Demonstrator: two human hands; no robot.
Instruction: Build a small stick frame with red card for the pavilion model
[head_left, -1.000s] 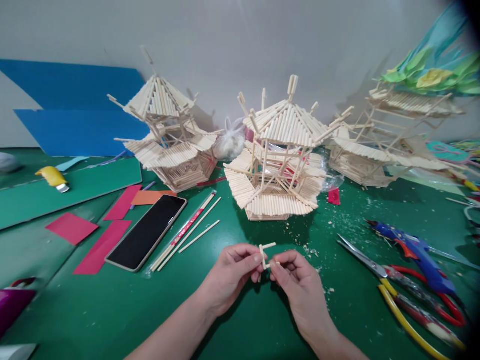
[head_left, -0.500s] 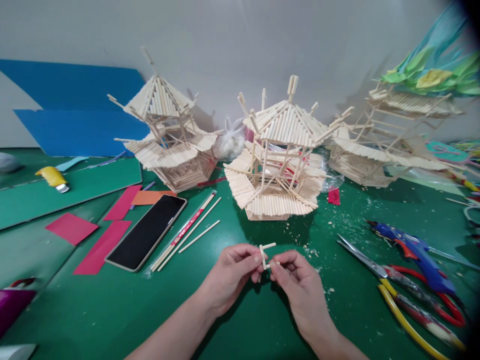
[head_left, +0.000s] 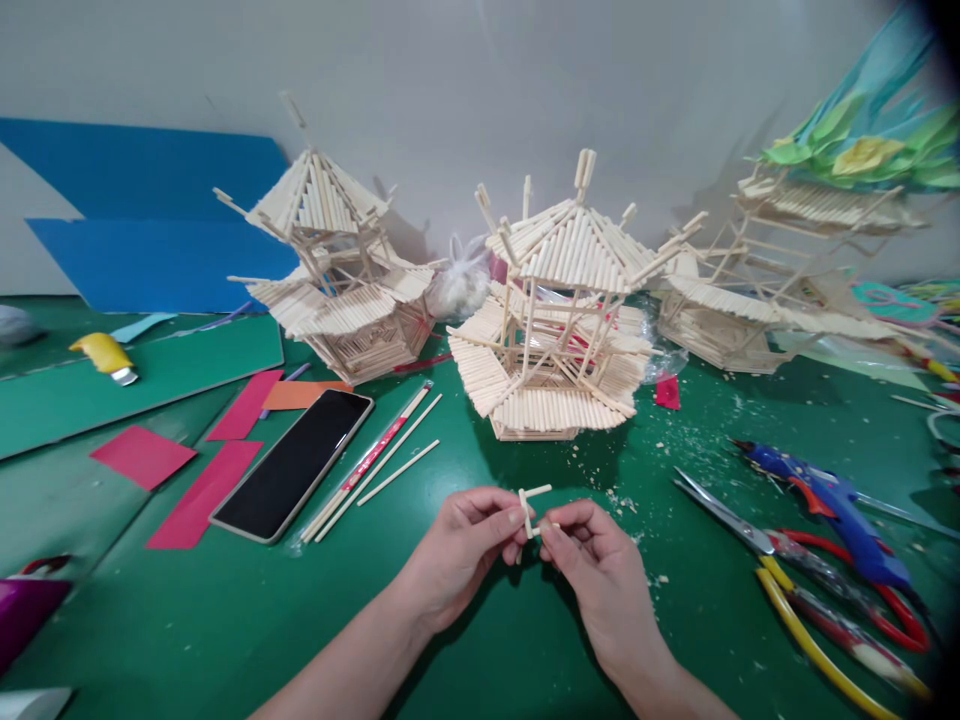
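Between my two hands is a small frame of short wooden sticks [head_left: 526, 515], with one upright piece and two pieces pointing right. My left hand [head_left: 484, 530] pinches its left side between thumb and fingers. Thumb and forefinger of my right hand [head_left: 589, 550] close on the lower right piece. Just beyond the hands stands a two-tiered pavilion model [head_left: 566, 410] built of wooden sticks. To the left lie loose chopsticks [head_left: 399, 473] and a wrapped pair of chopsticks [head_left: 375, 455].
A phone [head_left: 292, 465], red paper pieces [head_left: 202, 495] and a yellow cutter [head_left: 105, 355] lie left. Scissors [head_left: 750, 530], a blue glue gun [head_left: 832, 500] and yellow-handled pliers [head_left: 817, 640] lie right. Two more stick models, one left [head_left: 337, 320] and one right [head_left: 720, 310], stand behind.
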